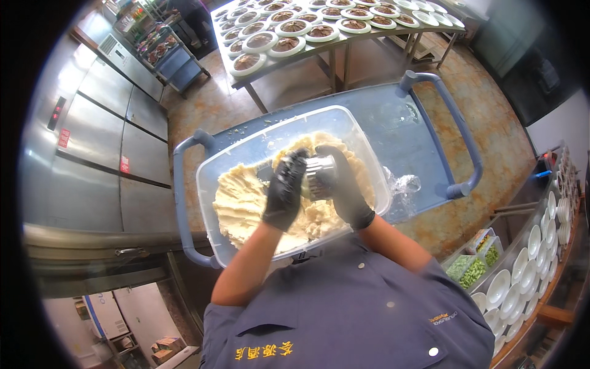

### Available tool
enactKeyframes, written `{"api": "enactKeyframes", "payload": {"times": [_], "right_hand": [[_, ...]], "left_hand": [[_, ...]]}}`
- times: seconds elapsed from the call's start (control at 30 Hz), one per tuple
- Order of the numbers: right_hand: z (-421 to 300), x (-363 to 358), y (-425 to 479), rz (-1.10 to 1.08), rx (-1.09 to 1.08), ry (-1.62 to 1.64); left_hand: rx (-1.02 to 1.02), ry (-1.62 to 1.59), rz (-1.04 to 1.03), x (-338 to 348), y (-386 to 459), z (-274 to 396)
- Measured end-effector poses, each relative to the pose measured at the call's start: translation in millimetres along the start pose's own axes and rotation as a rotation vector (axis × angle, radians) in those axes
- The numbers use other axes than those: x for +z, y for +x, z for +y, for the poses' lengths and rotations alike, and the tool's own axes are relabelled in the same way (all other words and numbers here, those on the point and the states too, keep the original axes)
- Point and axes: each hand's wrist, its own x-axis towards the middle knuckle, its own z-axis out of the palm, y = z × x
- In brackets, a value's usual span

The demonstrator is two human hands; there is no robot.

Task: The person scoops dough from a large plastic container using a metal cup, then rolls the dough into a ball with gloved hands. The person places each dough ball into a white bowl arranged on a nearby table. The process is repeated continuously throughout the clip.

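Observation:
A shiny metal cup (321, 177) is held between my two black-gloved hands above a large clear plastic tub (201, 184). My right hand (346, 187) wraps the cup's right side. Pale smears cover my left hand (286, 188), which lies along the cup's left edge; whether its fingers grip the cup is hidden. Inside the tub is a thick, pale yellow mash or dough (239, 198), spread at the left and heaped beneath and behind my hands.
The tub rests on a blue cart (392, 120) with raised handles. Crumpled plastic wrap (408, 187) lies beside it. Beyond stands a metal table (237, 82) with many filled white plates (294, 27). White dishes (510, 300) line the right; steel cabinets (145, 143) stand left. Someone (191, 20) is far back.

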Motion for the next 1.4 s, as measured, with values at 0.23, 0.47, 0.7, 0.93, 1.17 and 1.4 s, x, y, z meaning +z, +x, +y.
{"api": "enactKeyframes", "payload": {"times": [0.23, 0.47, 0.7, 0.93, 1.17, 1.4], "right_hand": [[8, 5, -8, 0.03, -0.19, 0.012], [-8, 3, -10, 0.052, -0.331, -0.026], [-29, -3, -3, 0.198, -0.725, -0.941], [0, -2, -5, 0.024, -0.516, -0.81], [-6, 1, -11, -0.146, -0.101, 0.181], [8, -16, -11, -0.103, -0.318, -0.301]], "left_hand": [[-0.035, -0.465, 0.126, 31, -11, 2], [0.392, 0.591, 0.116, 14, 2, -22], [-0.132, -0.47, 0.114, -22, 7, 17], [0.368, 0.244, -0.163, 20, 11, 43], [0.291, 0.301, -0.137, 7, 43, 21], [0.175, 0.041, -0.067, -6, 49, 33]]}}
